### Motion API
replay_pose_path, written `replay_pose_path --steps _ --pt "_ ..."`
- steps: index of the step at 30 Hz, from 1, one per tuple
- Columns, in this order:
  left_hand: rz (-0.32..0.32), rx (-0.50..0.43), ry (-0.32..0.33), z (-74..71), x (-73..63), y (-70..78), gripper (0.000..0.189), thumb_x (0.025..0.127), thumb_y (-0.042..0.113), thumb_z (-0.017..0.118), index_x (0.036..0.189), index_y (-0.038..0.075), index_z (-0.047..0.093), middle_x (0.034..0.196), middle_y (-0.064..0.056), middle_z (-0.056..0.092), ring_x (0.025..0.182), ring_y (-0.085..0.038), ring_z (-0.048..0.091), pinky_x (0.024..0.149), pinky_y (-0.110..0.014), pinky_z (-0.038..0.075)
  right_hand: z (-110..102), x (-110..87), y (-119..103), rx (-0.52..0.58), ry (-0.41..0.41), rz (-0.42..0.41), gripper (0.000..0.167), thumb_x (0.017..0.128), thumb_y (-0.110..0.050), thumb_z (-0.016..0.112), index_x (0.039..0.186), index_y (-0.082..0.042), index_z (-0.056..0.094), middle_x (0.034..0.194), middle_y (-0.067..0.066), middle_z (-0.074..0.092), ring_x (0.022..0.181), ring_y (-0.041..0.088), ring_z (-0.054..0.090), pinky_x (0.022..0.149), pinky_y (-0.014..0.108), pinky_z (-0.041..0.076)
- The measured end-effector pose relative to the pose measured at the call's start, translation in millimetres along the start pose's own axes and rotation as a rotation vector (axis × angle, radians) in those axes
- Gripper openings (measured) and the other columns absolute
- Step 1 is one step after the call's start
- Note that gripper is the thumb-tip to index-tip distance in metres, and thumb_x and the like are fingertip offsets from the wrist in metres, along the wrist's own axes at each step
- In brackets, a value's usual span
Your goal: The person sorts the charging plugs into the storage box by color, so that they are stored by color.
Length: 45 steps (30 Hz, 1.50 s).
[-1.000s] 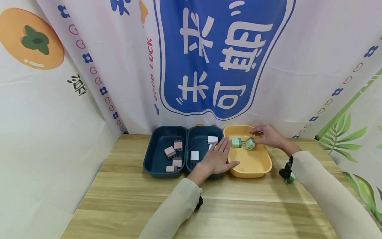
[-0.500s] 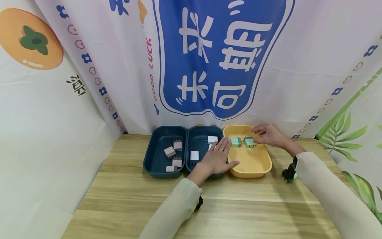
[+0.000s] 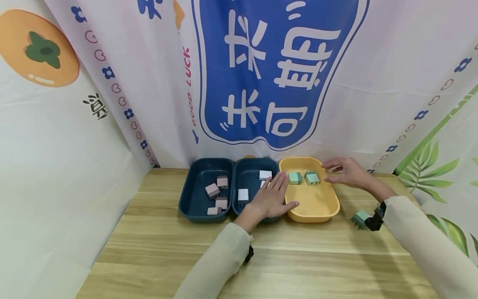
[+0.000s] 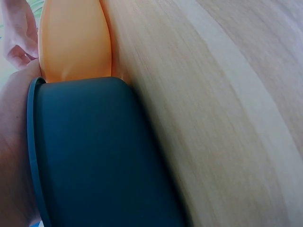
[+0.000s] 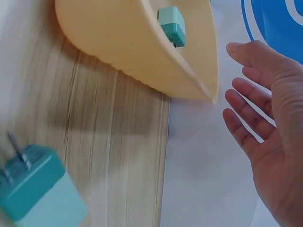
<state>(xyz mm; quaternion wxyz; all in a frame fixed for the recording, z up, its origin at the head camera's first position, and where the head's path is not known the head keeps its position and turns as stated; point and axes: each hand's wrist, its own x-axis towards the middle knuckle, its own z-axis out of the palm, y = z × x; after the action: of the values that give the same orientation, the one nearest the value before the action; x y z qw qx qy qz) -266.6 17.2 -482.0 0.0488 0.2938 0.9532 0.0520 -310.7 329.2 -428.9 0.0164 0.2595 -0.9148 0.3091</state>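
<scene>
My left hand (image 3: 268,200) lies flat with straight fingers across the rims where the middle dark blue bin (image 3: 246,168) meets the yellow bin (image 3: 311,205). My right hand (image 3: 347,173) is empty, its fingers loosely bent and apart, at the far right corner of the yellow bin. Inside that bin sit two green plug chargers: one (image 3: 295,178) on its side and another (image 3: 312,178) with its ports facing up. Below my right wrist, a further green charger (image 5: 52,189) lies on the table, prongs showing in the right wrist view.
White chargers (image 3: 243,194) lie in the middle bin, partly covered by my left hand. Several pink chargers (image 3: 213,190) fill part of the left dark blue bin (image 3: 198,211). The bins stand side by side on the wooden table (image 3: 291,257), against a printed curtain (image 3: 168,137).
My right hand has let go of a green charger in the yellow bin and drawn back to the right. That charger has settled beside the other. My left hand has stayed put.
</scene>
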Motion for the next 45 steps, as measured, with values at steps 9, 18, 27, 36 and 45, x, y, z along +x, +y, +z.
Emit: replay_pose_path --steps 9,18,27,36,45 --pt "-0.002 0.0 -0.001 1.6 0.7 -1.5 0.097 0.105 0.076 0.029 0.171 0.011 0.002 0.18 -0.005 0.0 0.165 -0.017 -0.006 0.134 -0.043 0.004 -1.6 -19.0 7.0 -0.015 -0.01 0.016 0.04 0.088 -0.009 0.087 0.123 0.006 0.074 0.124 0.026 0.073 0.108 0.043 0.072 0.091 0.057 0.061" --pt "0.003 -0.007 -0.001 0.8 0.7 -0.5 0.096 0.105 0.075 0.03 0.171 0.01 0.003 0.18 -0.005 0.0 0.165 -0.018 -0.007 0.134 -0.044 0.004 -5.8 -35.1 7.3 -0.058 0.02 -0.004 0.041 0.086 -0.011 0.088 0.123 0.003 0.075 0.121 0.02 0.076 0.107 0.041 0.072 0.088 0.054 0.062" --pt "-0.003 -0.01 -0.017 1.0 2.5 -1.4 0.097 0.105 0.075 0.029 0.171 0.011 0.0 0.18 -0.004 -0.003 0.164 -0.017 -0.009 0.134 -0.043 0.001 -13.8 -53.3 7.4 -0.117 0.043 -0.07 0.039 0.083 -0.011 0.091 0.119 -0.004 0.079 0.117 0.013 0.078 0.099 0.029 0.074 0.083 0.044 0.064" --pt "-0.003 -0.016 -0.027 1.9 4.3 -2.7 0.098 0.105 0.076 0.029 0.171 0.011 -0.001 0.18 -0.005 -0.003 0.164 -0.017 -0.009 0.134 -0.043 0.001 -18.3 -69.7 10.1 -0.132 0.03 -0.1 0.038 0.081 -0.011 0.092 0.116 -0.005 0.079 0.114 0.01 0.079 0.097 0.021 0.074 0.081 0.037 0.064" --pt "-0.002 -0.025 -0.028 3.1 4.9 -2.6 0.098 0.105 0.075 0.031 0.171 0.011 0.0 0.18 -0.005 -0.003 0.164 -0.017 -0.009 0.133 -0.044 0.001 -22.1 -86.5 11.2 -0.161 -0.063 -0.029 0.038 0.084 -0.02 0.091 0.118 -0.008 0.079 0.115 0.007 0.079 0.101 0.025 0.074 0.083 0.037 0.062"
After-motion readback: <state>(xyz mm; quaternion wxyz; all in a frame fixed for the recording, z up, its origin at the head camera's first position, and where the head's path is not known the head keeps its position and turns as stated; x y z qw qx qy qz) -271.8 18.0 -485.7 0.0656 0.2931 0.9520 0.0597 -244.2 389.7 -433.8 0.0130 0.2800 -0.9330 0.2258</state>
